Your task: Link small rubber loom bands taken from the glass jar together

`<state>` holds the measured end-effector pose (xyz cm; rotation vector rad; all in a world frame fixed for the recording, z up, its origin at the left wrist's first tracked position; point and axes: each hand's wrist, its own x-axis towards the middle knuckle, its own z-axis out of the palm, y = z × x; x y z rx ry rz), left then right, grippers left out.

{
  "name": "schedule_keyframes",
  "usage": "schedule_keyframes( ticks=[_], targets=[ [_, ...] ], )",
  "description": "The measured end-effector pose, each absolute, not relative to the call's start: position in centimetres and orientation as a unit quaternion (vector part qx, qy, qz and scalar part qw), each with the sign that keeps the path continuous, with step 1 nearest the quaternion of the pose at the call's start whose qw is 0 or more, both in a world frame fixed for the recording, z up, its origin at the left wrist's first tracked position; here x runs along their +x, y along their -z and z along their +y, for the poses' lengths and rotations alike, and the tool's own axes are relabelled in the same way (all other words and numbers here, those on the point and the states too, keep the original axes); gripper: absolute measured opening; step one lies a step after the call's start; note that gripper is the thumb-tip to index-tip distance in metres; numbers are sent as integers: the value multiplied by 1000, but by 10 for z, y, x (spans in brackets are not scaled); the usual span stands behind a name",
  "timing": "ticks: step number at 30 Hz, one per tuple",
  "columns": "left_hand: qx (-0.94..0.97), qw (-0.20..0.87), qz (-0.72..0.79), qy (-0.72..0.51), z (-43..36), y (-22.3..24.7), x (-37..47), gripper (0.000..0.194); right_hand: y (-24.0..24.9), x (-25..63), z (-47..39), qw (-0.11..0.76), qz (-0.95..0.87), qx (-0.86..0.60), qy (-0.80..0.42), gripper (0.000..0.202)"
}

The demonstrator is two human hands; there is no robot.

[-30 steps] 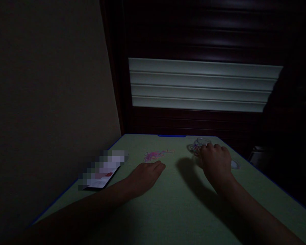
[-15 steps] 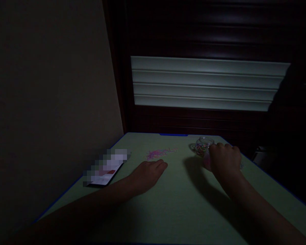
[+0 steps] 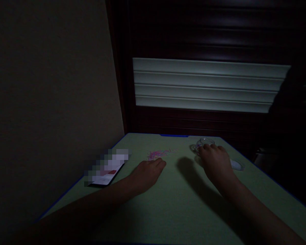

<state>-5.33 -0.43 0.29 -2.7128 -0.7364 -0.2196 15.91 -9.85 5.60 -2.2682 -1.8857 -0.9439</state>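
Note:
My left hand [image 3: 148, 173] rests on the pale green table [image 3: 168, 211], its fingers together and bent, just in front of a loose pile of thin pink and purple strands [image 3: 158, 154]. What its fingertips hold, if anything, cannot be made out. At the right, my right hand [image 3: 215, 160] is raised in front of a clear glass jar [image 3: 206, 140] with colourful small pieces inside, and covers most of it. The fingers of that hand are curled down, and their tips are hidden. Beside its wrist lies a clear container with something white [image 3: 236, 165].
A phone or tablet [image 3: 104, 172], partly pixelated, lies at the table's left side near the wall [image 3: 53, 85]. Behind the table stands a dark slatted door with a pale panel [image 3: 201, 85]. The light is dim.
My right hand has moved left, over the front of the jar. The pink item by it no longer shows, and the white-filled container beside the wrist is now visible. My left hand has hardly moved.

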Motion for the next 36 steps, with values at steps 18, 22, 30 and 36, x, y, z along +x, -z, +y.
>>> schedule_keyframes(
  ticks=[18,22,30,36],
  targets=[
    [-923,110,-355,99,20,6,-69,27,-37,143,-91,54,-744,-656,118,29],
    [-924,108,-353,98,21,7,-68,27,-35,142,-91,46,-743,-659,110,29],
    [-919,94,-368,103,20,5,-66,26,-36,140,-92,59,-744,-658,102,29],
    [-921,84,-363,113,22,6,-66,26,-35,141,-92,61,-742,-661,95,32]
  ],
)
